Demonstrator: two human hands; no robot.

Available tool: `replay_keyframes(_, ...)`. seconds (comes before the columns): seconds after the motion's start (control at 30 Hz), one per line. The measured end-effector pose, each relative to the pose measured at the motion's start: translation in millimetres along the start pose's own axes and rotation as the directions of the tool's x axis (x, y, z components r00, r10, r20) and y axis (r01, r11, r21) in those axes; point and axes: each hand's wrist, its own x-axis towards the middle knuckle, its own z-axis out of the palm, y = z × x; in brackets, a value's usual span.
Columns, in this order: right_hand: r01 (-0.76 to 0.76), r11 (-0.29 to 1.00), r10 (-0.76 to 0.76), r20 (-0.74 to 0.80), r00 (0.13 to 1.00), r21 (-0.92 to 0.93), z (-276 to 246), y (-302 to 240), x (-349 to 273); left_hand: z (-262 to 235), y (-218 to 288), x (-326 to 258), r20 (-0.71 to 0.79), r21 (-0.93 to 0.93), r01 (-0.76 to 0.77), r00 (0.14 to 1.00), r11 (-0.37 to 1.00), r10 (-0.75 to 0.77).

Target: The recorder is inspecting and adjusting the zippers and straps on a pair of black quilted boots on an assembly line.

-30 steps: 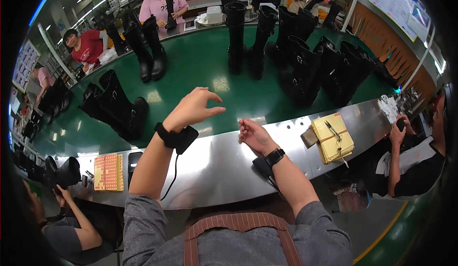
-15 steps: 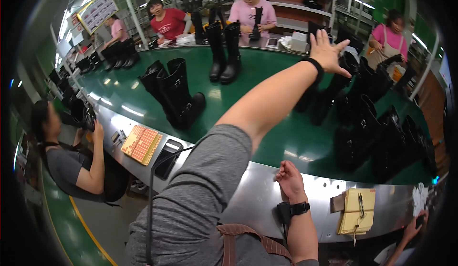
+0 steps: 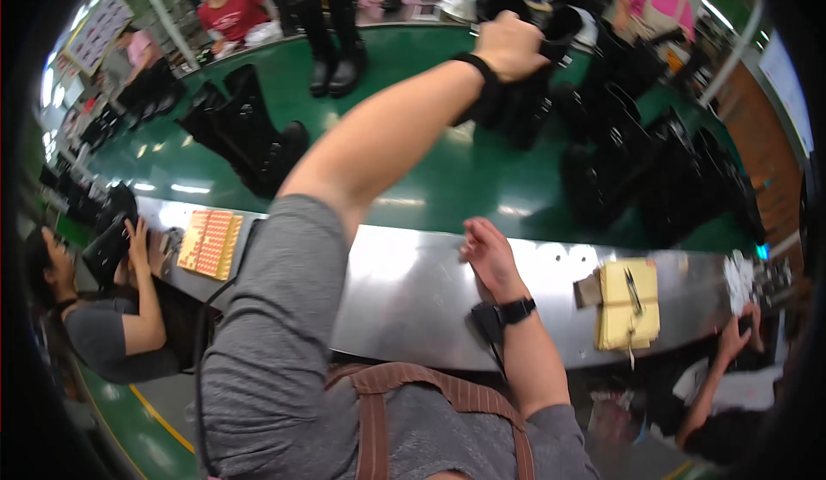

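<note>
My left arm stretches over the green table, and my left hand [image 3: 509, 48] is closed on the top of a black boot [image 3: 520, 106] that stands with another at the far side. The hand itself hides part of the grip. Above the steel front edge is my right hand [image 3: 492, 258], its fingers curled in and nothing seen in them. To the right of the held boot stand several more black boots [image 3: 658, 166] with buckles. A tall black pair [image 3: 344, 46] stands at the far edge, and another pair [image 3: 249, 132] leans at the left.
The green table [image 3: 404, 170] has a steel front ledge [image 3: 404, 295]. On it lie a yellow paper stack [image 3: 628, 312] with a pen and an orange-patterned stack [image 3: 208, 243]. A cable [image 3: 202, 334] runs beside my left sleeve. Co-workers stand across the table and sit at both sides.
My left hand, spread open above the boots before, has closed on a boot top. The view has shifted, so the table things sit further left and higher. My right hand stays curled.
</note>
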Motion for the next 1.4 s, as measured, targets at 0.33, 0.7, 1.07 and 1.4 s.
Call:
replay_keyframes(0.33, 0.409, -0.081, -0.873, 0.262, 0.411, -0.909, 91.0, -41.9, -87.2, -178.0, 72.6, -143.0, -0.163, -0.036, -0.334, 0.932, 0.942, 0.324)
replay_keyframes(0.7, 0.593, 0.243, -0.934, -0.020, 0.357, -0.768, 23.6, -43.8, -158.4, -249.0, 46.6, -251.9, -0.284, -0.321, -0.123, 0.958, 0.939, 0.029)
replay_keyframes(1.07, 0.562, -0.380, -0.925, 0.285, -0.253, -0.734, 25.4, -25.2, -201.5, -266.3, 37.2, -281.2, -0.161, -0.126, -0.015, 0.987, 0.992, -0.005)
replay_keyframes(1.4, 0.730, -0.064, -0.766, 0.502, 0.401, -0.680, 196.8, -47.0, -141.1, -258.3, 49.2, -277.2, -0.264, -0.126, -0.145, 0.958, 0.981, 0.107)
